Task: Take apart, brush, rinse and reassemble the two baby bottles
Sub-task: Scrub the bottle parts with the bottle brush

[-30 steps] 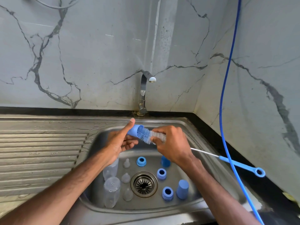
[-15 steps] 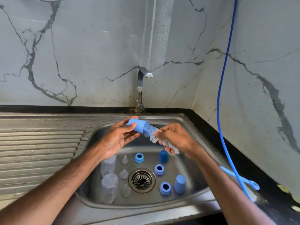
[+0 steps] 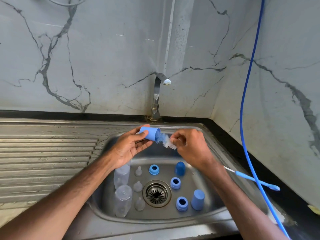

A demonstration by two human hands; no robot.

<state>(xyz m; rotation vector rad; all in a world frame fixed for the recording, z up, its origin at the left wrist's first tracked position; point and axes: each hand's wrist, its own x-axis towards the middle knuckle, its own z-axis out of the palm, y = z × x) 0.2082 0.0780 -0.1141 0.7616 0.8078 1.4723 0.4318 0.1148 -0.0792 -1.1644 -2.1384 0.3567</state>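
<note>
My left hand [image 3: 129,147] grips a light blue bottle cap [image 3: 150,133] over the sink [image 3: 223,148]. My right hand [image 3: 190,149] pinches the bottle brush [image 3: 167,142] at its bristles, whose tip sits inside the cap's mouth. The brush's blue handle [image 3: 256,181] sticks out to the right behind my wrist. In the basin lie two clear bottles [image 3: 123,200], three clear teats [image 3: 138,186], three blue collar rings [image 3: 175,183], a dark blue cap [image 3: 180,168] and another light blue cap [image 3: 197,199].
A steel tap [image 3: 157,94] stands behind the basin, with no water running. The ribbed draining board [image 3: 46,158] spreads to the left. A blue hose [image 3: 247,104] hangs down the right wall and crosses the black counter [image 3: 242,146]. The drain [image 3: 156,193] is central.
My right hand has slid along the brush from the wire stem up to the bristles. The brush head has pulled partly out of the cap, which my left hand keeps holding.
</note>
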